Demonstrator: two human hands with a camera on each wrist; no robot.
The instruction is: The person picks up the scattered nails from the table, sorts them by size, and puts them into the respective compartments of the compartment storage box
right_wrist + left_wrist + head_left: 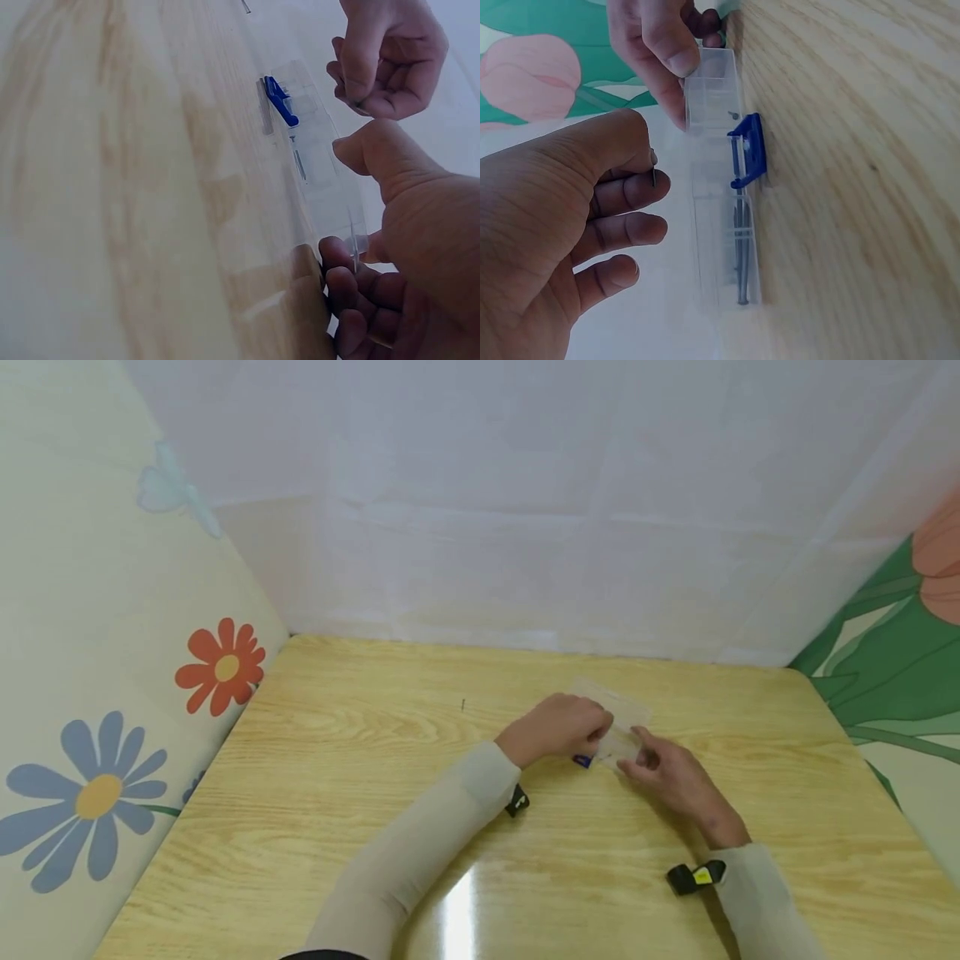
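Observation:
A clear plastic compartment box (619,745) with a blue latch (756,151) lies on the wooden table, its see-through lid tilted back. Long grey nails (742,255) and a small screw-like piece (733,115) show through its wall. My right hand (678,779) grips the near right end of the box between thumb and fingers. Above the compartments, my left hand (566,725) pinches a thin, short dark metal piece (654,176) between thumb and index finger; its exact kind is too small to tell. The other left fingers are loosely bent, apart from the box.
One small nail (462,704) lies alone on the wooden table (360,718), left of the box. A white sheet (480,527) hangs behind the table's far edge. Flower-printed panels (90,652) stand on both sides.

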